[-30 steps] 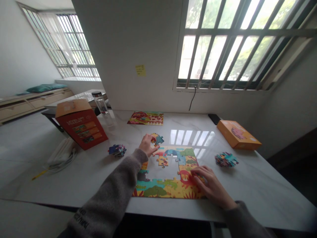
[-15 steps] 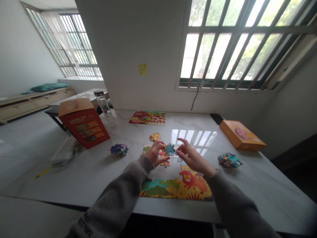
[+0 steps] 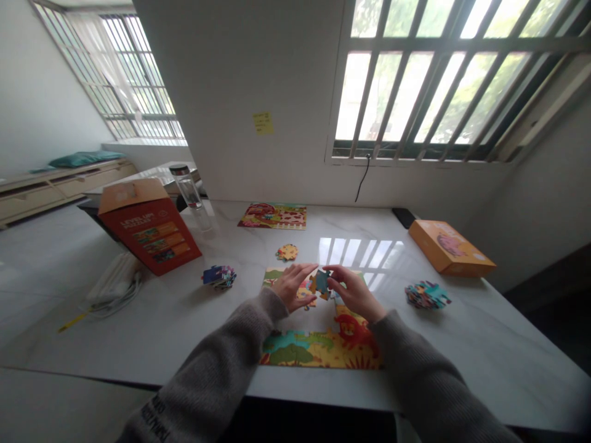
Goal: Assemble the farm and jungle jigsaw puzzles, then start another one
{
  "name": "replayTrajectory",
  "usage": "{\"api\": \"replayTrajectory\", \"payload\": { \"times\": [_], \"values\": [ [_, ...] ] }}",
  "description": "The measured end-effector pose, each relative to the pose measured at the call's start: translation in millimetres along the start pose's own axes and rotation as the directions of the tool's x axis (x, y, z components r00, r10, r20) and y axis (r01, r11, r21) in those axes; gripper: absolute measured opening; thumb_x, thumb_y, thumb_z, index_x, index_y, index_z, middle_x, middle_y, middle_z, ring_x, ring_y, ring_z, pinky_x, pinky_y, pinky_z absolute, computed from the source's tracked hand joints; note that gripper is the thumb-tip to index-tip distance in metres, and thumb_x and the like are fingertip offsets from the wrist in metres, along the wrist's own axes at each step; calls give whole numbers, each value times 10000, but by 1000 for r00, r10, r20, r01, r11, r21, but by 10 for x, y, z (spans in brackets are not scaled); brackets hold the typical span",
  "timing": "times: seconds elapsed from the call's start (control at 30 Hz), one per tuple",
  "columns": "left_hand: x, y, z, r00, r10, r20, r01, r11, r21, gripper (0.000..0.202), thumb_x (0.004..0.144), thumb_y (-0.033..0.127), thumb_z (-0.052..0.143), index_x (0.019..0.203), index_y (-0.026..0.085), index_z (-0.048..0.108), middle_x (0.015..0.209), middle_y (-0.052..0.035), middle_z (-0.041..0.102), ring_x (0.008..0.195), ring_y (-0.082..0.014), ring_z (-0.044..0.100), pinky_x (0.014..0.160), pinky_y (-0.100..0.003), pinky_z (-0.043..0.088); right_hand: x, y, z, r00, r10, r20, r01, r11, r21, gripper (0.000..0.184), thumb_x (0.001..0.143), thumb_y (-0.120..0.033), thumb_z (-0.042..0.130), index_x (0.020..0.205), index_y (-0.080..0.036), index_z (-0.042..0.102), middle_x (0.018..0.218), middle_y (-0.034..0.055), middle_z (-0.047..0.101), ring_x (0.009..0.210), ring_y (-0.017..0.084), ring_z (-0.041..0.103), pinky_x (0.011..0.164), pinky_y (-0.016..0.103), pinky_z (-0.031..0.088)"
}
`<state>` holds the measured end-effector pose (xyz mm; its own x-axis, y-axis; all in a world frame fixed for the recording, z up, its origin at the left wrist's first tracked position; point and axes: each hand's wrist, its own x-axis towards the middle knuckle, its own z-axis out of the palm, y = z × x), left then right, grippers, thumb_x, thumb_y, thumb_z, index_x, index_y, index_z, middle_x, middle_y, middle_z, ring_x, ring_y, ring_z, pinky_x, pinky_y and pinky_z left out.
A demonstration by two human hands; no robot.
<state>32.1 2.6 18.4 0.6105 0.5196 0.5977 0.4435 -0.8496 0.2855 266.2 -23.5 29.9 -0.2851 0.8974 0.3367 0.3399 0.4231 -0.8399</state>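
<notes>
A blue-green jigsaw piece (image 3: pixel 320 284) is pinched between the fingertips of my left hand (image 3: pixel 292 286) and my right hand (image 3: pixel 354 292). Both hands hover over a partly assembled animal jigsaw (image 3: pixel 318 351), with a lion and trees showing at its near side. Its middle is hidden by my hands. A loose orange jigsaw piece (image 3: pixel 287 251) lies beyond the fingers. A pile of jigsaw pieces (image 3: pixel 219 277) sits to the left of my left hand, and another pile (image 3: pixel 427 295) sits to the right of my right hand.
On the white marble table (image 3: pixel 462 344) stand a red puzzle box (image 3: pixel 150 227), a glass bottle (image 3: pixel 188 191), and an orange box (image 3: pixel 450 247). A picture puzzle sheet (image 3: pixel 272 216) lies against the wall. A white cable bundle (image 3: pixel 115 286) lies at the left.
My hands have moved closer together and now grip the blue-green piece between them. A second earlier my right hand was resting on the lion part of the jigsaw.
</notes>
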Motion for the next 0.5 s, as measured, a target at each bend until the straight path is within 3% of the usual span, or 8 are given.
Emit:
{"api": "replayTrajectory", "payload": {
  "times": [0.13,0.27,0.4,0.5],
  "values": [
    [-6,-9,8,999,18,38,-20,999,30,647,887,385,695,1456,258,414,1309,-96,608,1166,-263,595,997,-438,487,-20,25,7,999,-8,41,5,998,67,361,969,-385,559,1285,-223,490,752,-37,570,697,146,579,684,300,477],
    [6,6,-14,997,45,68,-50,995,85,702,831,503,743,1412,218,473,1229,-108,643,1104,-276,618,933,-428,492,-32,28,36,999,0,52,-5,996,85,240,981,-376,538,1166,-226,511,756,-32,579,694,147,582,660,293,484],
    [10,4,-38,999,2,51,-8,994,111,676,809,579,737,1336,210,532,1155,-99,669,1061,-271,638,913,-416,477,-51,-83,-5,995,-102,14,103,984,-148,134,967,-304,549,1061,-220,594,957,49,629,852,181,618,792,352,526],
    [3,-11,-33,999,-47,9,46,994,103,614,814,580,730,1274,213,553,1136,-90,674,1049,-266,646,904,-410,467,-78,-192,-59,967,-241,82,254,923,-288,229,919,-268,615,1147,-242,604,1155,91,605,1068,229,595,945,414,514]
  ]
}}
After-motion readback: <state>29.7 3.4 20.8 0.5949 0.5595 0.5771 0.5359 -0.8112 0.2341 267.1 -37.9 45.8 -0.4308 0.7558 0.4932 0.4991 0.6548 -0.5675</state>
